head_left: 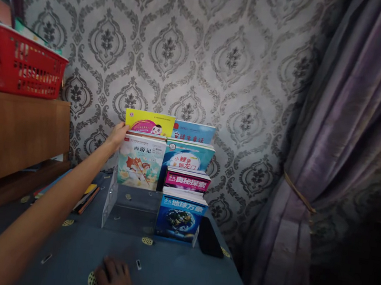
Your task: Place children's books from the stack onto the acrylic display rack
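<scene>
Books stand in tiers on a clear acrylic stand (110, 202). At its upper left, my left hand (118, 135) is closed at the left edge of a yellow book (149, 117); some of its fingers are hidden. Just in front of that book is a pale green and white book (141, 163). On the right side, from back to front, are a light blue book (195, 131), a teal book (190, 154), a magenta book (187, 181) and a blue book with a globe (181, 218). My right hand (115, 282), slightly blurred, rests on the table with its fingers loosely bent and apart, holding nothing.
A dark phone-like slab (211, 237) lies right of the stand on the dark blue-grey tabletop (183, 276). Thin books (90, 196) lie at the left. Beyond them, a red basket (36, 67) sits on a wooden cabinet (13, 138). Purple curtains (321, 158) hang at the right.
</scene>
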`<state>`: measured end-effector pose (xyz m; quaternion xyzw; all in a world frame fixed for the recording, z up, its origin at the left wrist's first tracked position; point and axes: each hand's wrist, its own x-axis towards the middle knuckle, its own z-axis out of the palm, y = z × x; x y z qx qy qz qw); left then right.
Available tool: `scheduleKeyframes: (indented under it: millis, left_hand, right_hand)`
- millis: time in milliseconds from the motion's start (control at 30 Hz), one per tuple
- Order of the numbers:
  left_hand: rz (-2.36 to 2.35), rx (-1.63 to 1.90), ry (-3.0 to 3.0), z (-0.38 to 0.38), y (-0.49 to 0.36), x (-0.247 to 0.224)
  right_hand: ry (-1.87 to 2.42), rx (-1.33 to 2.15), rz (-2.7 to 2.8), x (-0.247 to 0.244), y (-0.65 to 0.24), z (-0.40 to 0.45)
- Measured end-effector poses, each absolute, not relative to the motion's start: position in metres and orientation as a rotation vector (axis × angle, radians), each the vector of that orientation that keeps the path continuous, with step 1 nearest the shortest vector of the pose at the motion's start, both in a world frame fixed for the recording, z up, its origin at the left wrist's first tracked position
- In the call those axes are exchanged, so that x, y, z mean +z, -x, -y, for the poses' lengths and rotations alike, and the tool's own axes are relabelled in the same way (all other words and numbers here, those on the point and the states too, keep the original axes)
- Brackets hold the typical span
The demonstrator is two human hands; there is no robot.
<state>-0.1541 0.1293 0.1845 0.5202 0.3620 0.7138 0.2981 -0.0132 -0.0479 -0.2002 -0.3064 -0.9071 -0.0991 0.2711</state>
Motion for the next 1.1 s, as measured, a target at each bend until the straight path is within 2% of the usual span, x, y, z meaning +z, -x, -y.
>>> scheduleKeyframes:
  millis: [767, 1100]
  left_hand:
    - [-0.897, 1.874, -1.379, -0.104, 0.163, 0.186]
    - [-0.876, 1.863, -1.411, -0.094, 0.166, 0.183]
  right_hand:
    - [0.945, 0.081, 2.460, -0.157, 0.004, 0.076]
    - [0.911, -0.057, 2.425, -0.170, 0.008, 0.069]
